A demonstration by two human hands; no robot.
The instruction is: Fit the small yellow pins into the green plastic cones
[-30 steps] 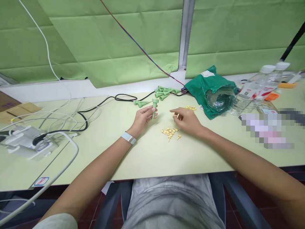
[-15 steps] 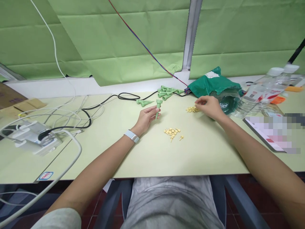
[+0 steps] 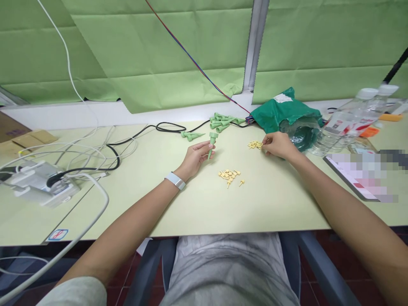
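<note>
A green pointed piece with a wide round head point(image 3: 213, 137) is held upright, tip down, in my left hand point(image 3: 196, 158). My right hand point(image 3: 278, 144) has its fingertips together at the right edge of a small pile of pale yellow bits point(image 3: 254, 145); anything between them is too small to make out. Nearer the front lie several yellow stemmed pieces point(image 3: 228, 174), with one yellow piece point(image 3: 242, 182) a little apart. Behind my left hand are two green cones point(image 3: 193, 136), and a heap of green cones point(image 3: 221, 122) is farther back.
A green bag point(image 3: 277, 111) and clear bottles point(image 3: 339, 123) stand at the back right, near a flat tablet-like object point(image 3: 353, 178). White power strips point(image 3: 47, 182) with tangled cables occupy the left. Black cable point(image 3: 170, 127) runs along the back.
My right hand has shifted slightly down beside the small yellow pile, its fingertips now lower. My left hand keeps the green piece in nearly the same place. The view has moved slightly.
</note>
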